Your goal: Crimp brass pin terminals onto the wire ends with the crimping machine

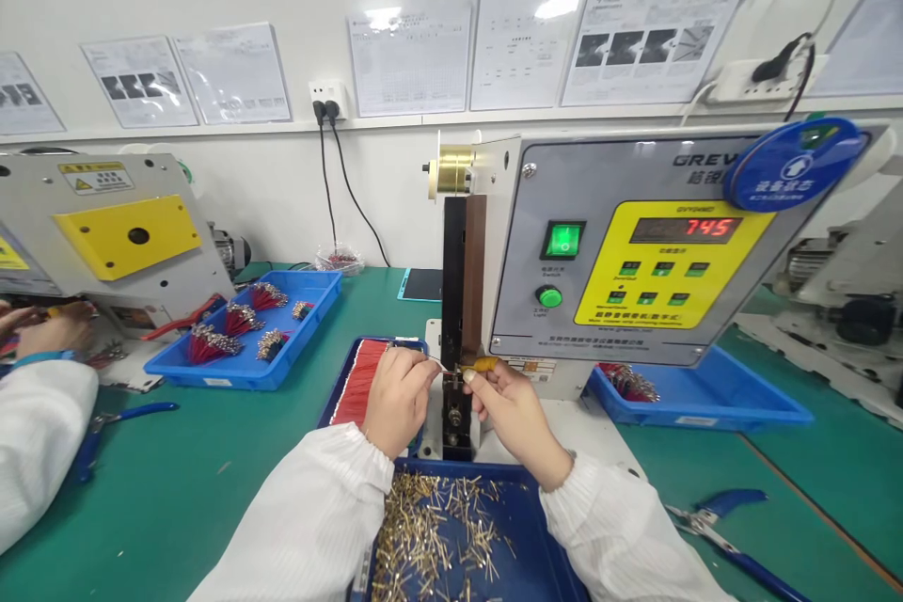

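Both hands meet at the black crimping head (456,414) of a grey machine. My left hand (401,398) is closed, its thumb and forefinger pinching a thin wire (446,370) that reaches into the head from the left. On the other side my right hand (509,409) has its fingers closed beside the head, round a small orange-yellow piece (485,364). Whatever lies between its fingertips is too small to tell. Red wires (358,383) lie in a dark blue tray behind my left hand. Below the hands, a blue tray (526,527) holds many loose brass-coloured terminals.
The machine's panel (635,245) rises at the right, showing 745. Blue trays (246,374) (734,409) with wire bundles stand on both sides. Blue-handled pliers (726,536) lie at the lower right, another pair (95,433) at the left. A co-worker's hand (60,331) is at the far left.
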{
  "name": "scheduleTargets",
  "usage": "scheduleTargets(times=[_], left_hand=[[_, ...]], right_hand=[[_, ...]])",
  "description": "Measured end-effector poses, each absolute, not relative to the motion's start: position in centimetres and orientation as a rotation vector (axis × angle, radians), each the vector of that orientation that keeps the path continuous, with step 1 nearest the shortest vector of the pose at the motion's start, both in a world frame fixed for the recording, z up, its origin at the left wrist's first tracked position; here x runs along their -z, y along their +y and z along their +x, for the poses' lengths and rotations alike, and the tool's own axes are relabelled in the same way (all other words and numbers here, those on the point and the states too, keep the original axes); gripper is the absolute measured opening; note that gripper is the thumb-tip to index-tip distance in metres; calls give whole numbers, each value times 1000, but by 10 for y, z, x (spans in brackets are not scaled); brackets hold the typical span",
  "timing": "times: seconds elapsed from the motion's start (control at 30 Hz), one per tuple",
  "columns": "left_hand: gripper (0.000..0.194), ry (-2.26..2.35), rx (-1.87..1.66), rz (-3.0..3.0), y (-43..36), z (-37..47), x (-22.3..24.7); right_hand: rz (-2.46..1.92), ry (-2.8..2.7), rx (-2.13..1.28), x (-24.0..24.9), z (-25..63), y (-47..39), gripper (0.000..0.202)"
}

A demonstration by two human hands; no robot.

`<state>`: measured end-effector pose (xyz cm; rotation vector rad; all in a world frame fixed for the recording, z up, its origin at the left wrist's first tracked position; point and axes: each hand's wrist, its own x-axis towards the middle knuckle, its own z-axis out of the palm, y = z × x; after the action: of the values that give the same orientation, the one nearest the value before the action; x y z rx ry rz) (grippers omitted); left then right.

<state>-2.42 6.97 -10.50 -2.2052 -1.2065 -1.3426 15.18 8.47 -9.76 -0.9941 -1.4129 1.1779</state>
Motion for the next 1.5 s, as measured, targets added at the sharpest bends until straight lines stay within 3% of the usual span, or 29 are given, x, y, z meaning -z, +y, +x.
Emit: scheduleTargets(times=[0.5, 1.5], left_hand=[[19, -1202, 1326, -2195, 70, -24, 104], [11, -1187, 1336, -2224, 70, -24, 104]], right_hand=[[-1007, -1420, -1196, 93, 151, 83, 36], [-1072, -1403, -1040, 103, 146, 79, 50]])
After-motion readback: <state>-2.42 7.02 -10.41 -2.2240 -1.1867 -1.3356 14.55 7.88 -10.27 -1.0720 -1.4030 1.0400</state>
